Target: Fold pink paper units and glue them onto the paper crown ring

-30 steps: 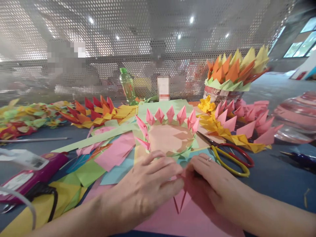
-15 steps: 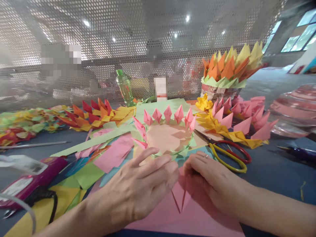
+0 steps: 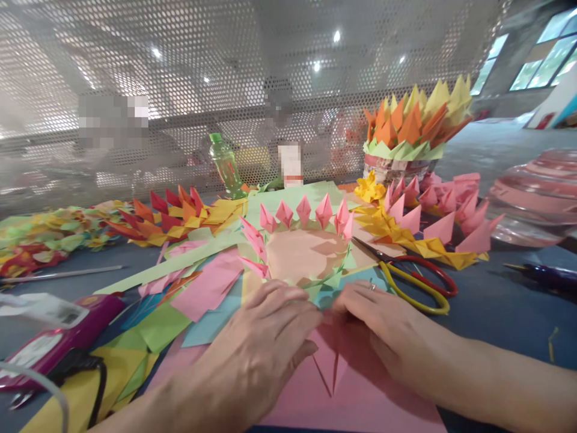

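Observation:
My left hand (image 3: 259,346) and my right hand (image 3: 376,331) meet at the middle of the table, fingers pressed down together on a small folded pink paper piece (image 3: 331,361) that lies on a larger pink sheet (image 3: 360,403). Two thin pointed tips of the piece stick out toward me between the hands. Just beyond my fingers sits a paper ring (image 3: 311,252) with a peach centre, green leaves and a row of pink folded points along its far rim.
Yellow-and-red scissors (image 3: 417,282) lie right of the ring. A magenta glue gun (image 3: 54,337) lies at the left. Loose coloured sheets (image 3: 198,288), folded paper garlands (image 3: 180,213), a green bottle (image 3: 224,162) and a paper crown basket (image 3: 412,144) crowd the far side before a perforated screen.
My left fingers, which were lifted and spread, have come down flat onto the pink piece. Both hands have slid slightly away from me, toward the ring.

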`<action>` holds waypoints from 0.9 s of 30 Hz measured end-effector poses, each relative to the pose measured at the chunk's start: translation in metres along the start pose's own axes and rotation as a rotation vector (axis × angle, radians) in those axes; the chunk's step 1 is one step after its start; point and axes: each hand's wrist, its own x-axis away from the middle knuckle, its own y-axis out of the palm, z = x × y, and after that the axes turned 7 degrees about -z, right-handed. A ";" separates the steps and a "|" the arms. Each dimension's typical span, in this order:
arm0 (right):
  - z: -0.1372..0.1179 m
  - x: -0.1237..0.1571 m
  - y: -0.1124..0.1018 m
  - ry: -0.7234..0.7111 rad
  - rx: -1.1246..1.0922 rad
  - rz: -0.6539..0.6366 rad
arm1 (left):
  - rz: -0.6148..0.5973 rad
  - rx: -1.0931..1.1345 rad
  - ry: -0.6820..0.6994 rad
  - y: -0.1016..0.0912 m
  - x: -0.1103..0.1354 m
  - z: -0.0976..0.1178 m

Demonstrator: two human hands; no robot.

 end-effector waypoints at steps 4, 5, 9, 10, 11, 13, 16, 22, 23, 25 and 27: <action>0.002 -0.001 0.002 -0.030 0.047 0.005 | 0.066 -0.043 -0.019 0.000 0.001 0.008; 0.002 -0.001 0.002 -0.031 0.058 0.002 | 0.069 -0.037 -0.032 0.000 0.000 0.010; 0.000 0.000 0.001 -0.014 0.085 0.002 | 0.074 -0.066 -0.113 0.001 -0.001 0.015; 0.000 0.000 0.001 -0.008 0.097 0.008 | 0.079 -0.084 -0.127 0.002 -0.001 0.016; 0.000 0.000 0.001 0.001 0.114 0.008 | 0.081 -0.102 -0.137 0.004 0.000 0.016; 0.001 0.000 0.001 0.019 0.150 -0.001 | 0.088 -0.139 -0.140 0.008 0.002 0.017; 0.001 -0.001 0.001 0.041 0.179 -0.038 | 0.104 -0.161 -0.118 0.011 0.005 0.017; -0.003 -0.003 -0.004 0.022 0.129 -0.070 | 0.080 -0.114 -0.144 0.006 0.005 0.021; -0.003 -0.002 -0.005 0.029 0.123 -0.076 | 0.068 -0.100 -0.152 0.004 0.004 0.022; -0.005 -0.002 -0.007 0.038 0.107 -0.086 | 0.039 -0.075 -0.155 0.000 0.003 0.024; -0.007 -0.001 -0.007 0.047 0.093 -0.076 | 0.014 -0.061 -0.160 -0.005 0.002 0.025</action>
